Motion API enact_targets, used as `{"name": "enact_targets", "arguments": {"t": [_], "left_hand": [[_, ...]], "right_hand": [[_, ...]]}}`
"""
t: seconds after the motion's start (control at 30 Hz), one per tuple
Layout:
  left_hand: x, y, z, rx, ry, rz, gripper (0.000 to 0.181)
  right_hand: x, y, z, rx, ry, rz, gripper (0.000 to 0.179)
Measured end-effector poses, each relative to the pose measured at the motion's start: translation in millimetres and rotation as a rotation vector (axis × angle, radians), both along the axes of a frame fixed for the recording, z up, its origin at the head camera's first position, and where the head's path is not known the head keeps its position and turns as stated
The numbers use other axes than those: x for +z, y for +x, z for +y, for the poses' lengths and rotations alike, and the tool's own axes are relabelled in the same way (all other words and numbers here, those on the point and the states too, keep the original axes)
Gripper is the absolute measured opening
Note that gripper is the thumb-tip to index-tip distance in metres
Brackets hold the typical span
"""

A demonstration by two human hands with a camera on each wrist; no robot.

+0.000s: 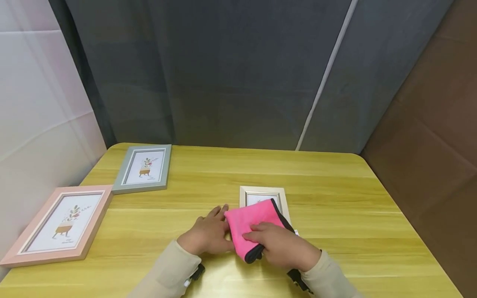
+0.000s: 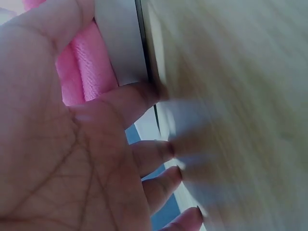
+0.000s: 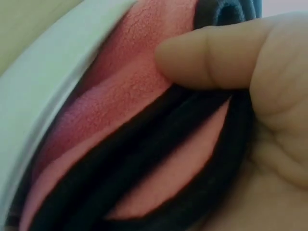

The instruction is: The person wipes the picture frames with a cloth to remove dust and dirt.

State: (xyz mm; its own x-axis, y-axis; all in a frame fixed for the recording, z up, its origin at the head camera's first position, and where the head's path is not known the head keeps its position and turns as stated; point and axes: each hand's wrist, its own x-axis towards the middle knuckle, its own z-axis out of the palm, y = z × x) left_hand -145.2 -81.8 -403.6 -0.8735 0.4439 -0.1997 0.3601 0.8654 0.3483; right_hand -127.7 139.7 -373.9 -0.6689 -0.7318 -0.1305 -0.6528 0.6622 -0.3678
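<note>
A folded pink cloth with black edging [image 1: 253, 221] lies over a small cream picture frame [image 1: 262, 190], hiding most of its picture. My right hand [image 1: 283, 245] grips the cloth, its thumb pressed on the pink face in the right wrist view, where the frame's pale edge [image 3: 43, 110] runs beside the folds. At the frame's left side, my left hand [image 1: 209, 234] holds the edge between thumb and fingers. Up close in the left wrist view, the index finger [image 2: 130, 103] bends against the frame's side [image 2: 126, 48], and the other fingertips reach down close to the tabletop.
A pink picture frame [image 1: 104, 223] lies at the table's left edge, its corner close to a grey-blue picture frame [image 1: 167, 169] farther back. Both show a plant drawing. The wood-patterned table [image 1: 335, 198] ends at a dark curtain [image 1: 238, 74] behind and a brown one [image 1: 428, 136] on the right.
</note>
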Motion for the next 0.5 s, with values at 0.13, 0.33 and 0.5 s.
{"name": "enact_targets", "arguments": {"t": [0.13, 0.33, 0.5], "left_hand": [[-0.6, -0.8, 0.0, -0.009, -0.002, 0.000, 0.076], [0.9, -2.7, 1.0, 0.007, 0.009, -0.068, 0.077], [3.0, -2.1, 2.1, 0.012, -0.019, -0.082, 0.076]], "right_hand": [[-1.7, -2.3, -12, -0.052, 0.075, 0.058, 0.042], [-1.2, -35.0, -34, -0.173, 0.233, 0.114, 0.054], [-0.4, -61.3, -41, -0.241, 0.223, 0.036, 0.060]]}}
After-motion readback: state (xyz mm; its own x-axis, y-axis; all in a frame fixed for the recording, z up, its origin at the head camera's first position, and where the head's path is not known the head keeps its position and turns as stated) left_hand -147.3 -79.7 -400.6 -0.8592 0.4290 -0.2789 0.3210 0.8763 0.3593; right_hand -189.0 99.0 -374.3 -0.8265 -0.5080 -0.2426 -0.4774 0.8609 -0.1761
